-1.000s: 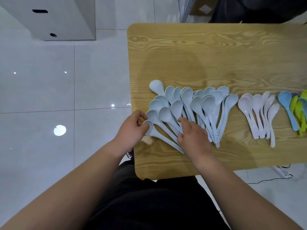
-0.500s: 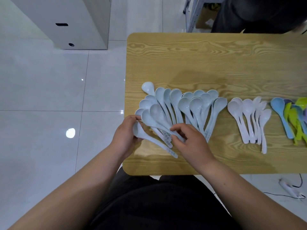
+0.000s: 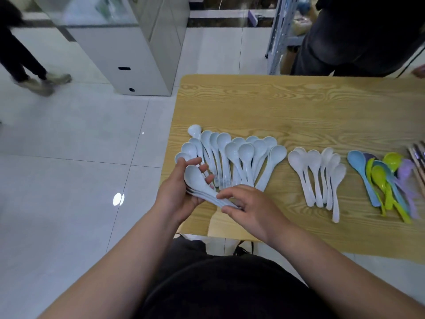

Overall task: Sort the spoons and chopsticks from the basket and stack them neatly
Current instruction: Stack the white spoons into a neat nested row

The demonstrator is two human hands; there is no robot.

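Several pale blue spoons lie fanned out on the left part of the wooden table. My left hand cradles a small nested stack of pale blue spoons, bowls up, lifted off the table. My right hand pinches the handles of that same stack. To the right lies a group of white spoons. Further right lie coloured spoons in blue, green and purple. Chopstick ends show at the right edge.
A grey cabinet stands on the tiled floor left of the table. A person in dark clothes stands behind the table's far edge, and another person's legs cross the far left. A metal shelf frame stands behind.
My hands have gathered a few pale blue spoons from the left of the fan into a nested stack and lifted it. The camera has tilted up, showing more of the room.
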